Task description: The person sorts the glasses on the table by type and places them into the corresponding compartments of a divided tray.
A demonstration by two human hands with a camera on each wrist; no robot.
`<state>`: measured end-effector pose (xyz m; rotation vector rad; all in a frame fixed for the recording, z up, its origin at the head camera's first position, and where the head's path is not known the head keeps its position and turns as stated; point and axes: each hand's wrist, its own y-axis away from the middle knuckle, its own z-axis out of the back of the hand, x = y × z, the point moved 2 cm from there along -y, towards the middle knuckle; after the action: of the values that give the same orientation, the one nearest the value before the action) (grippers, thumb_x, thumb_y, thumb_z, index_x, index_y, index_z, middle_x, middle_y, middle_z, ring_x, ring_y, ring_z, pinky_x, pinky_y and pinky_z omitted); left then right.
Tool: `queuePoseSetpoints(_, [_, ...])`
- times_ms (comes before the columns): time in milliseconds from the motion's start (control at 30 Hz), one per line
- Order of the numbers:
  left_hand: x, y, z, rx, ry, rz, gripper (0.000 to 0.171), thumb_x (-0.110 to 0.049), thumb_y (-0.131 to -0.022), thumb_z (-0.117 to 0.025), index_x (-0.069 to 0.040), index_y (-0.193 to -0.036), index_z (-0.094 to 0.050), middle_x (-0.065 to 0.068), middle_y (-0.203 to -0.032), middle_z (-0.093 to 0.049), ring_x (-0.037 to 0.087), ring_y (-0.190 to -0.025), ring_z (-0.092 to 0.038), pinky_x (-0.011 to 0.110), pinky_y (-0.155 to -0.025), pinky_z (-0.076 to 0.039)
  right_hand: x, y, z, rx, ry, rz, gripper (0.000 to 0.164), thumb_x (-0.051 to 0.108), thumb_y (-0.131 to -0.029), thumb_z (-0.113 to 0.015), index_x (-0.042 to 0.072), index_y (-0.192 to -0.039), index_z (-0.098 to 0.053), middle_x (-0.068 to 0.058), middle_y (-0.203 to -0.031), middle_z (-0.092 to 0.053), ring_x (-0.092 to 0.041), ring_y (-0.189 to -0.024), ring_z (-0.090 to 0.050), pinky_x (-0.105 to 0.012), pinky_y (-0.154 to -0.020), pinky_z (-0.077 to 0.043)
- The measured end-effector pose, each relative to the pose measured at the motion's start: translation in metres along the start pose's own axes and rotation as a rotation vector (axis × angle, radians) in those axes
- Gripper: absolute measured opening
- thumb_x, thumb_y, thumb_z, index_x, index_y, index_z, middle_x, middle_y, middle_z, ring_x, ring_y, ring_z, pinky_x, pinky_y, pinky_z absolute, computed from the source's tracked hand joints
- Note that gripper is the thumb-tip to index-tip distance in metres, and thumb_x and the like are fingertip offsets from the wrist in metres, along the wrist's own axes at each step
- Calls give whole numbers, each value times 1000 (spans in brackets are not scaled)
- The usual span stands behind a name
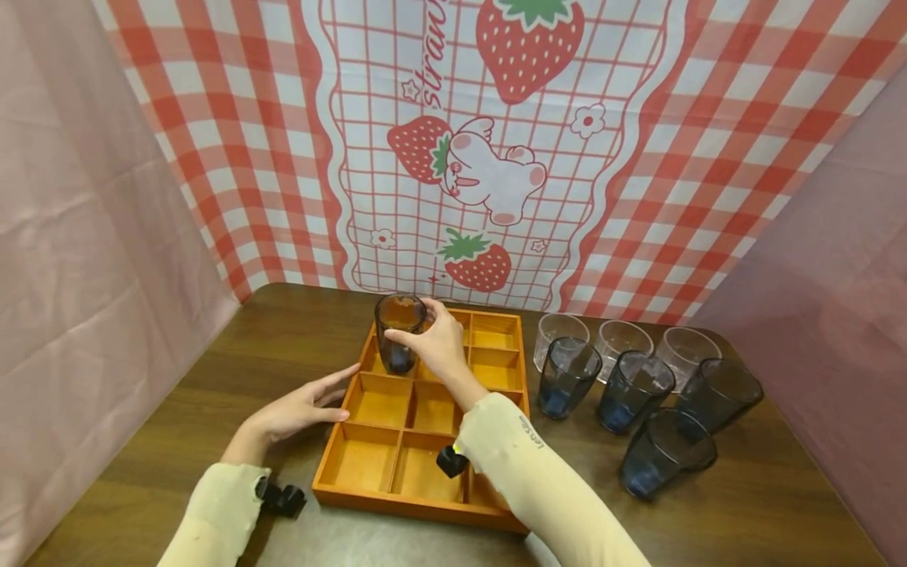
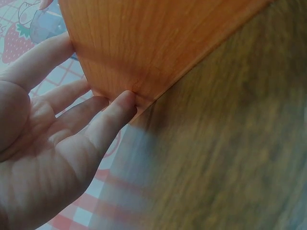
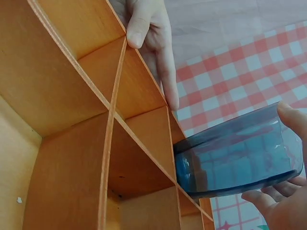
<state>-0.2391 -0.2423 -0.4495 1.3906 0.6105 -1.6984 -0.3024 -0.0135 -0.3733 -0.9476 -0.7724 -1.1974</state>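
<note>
A wooden divided tray (image 1: 418, 506) lies on the table. My right hand (image 1: 439, 346) holds a dark blue glass tumbler (image 1: 398, 361) near its rim, thumb on one side and fingers on the other. The glass stands tilted over the left column, toward the back; in the right wrist view the base of the tumbler (image 3: 189, 170) dips below the compartment dividers. At the tray's left side, my left hand (image 1: 301, 408) touches the outer wall with extended fingers. The left wrist view shows its fingertips (image 2: 125, 98) against that wooden side wall (image 2: 144, 43).
Right of the tray stand three clear glasses, one of them a clear glass (image 1: 561, 327) nearest the tray. In front of them are several dark blue tumblers, including a tumbler (image 1: 567, 382) close to the tray and a tumbler (image 1: 662, 457) nearest me. A checked strawberry cloth (image 1: 496, 260) hangs behind the table.
</note>
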Motion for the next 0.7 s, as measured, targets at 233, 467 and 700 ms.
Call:
queuePoseSetpoints(233, [2, 0, 0, -1, 12, -2, 77, -14, -97, -58, -10, -157, -9, 23, -162, -1, 50, -145, -12, 59, -109, -35, -2, 2, -2, 29, -11, -18, 83, 36, -72, -85, 7, -141, -49, -16, -138, -57, -30, -127, -54, -45, -102, -47])
queuePoseSetpoints(467, [2, 0, 0, 0, 15, -2, 77, -14, -97, -58, -11, -157, -10, 21, -163, -2, 50, -146, -12, 59, -110, -34, -6, 3, -7, 42, 13, -39, 80, 36, -71, -86, 9, -138, -53, -14, -136, -59, -29, -126, -55, -44, -101, -48])
queuePoseSetpoints(700, [1, 1, 0, -1, 11, -2, 77, -14, -97, -59, -11, -157, -10, 21, -163, -2, 50, -145, -12, 59, -110, -33, -11, 3, -11, 45, 15, -58, 81, 34, -70, -87, 9, -139, -53, -14, -136, -59, -29, -127, -55, -44, -101, -49])
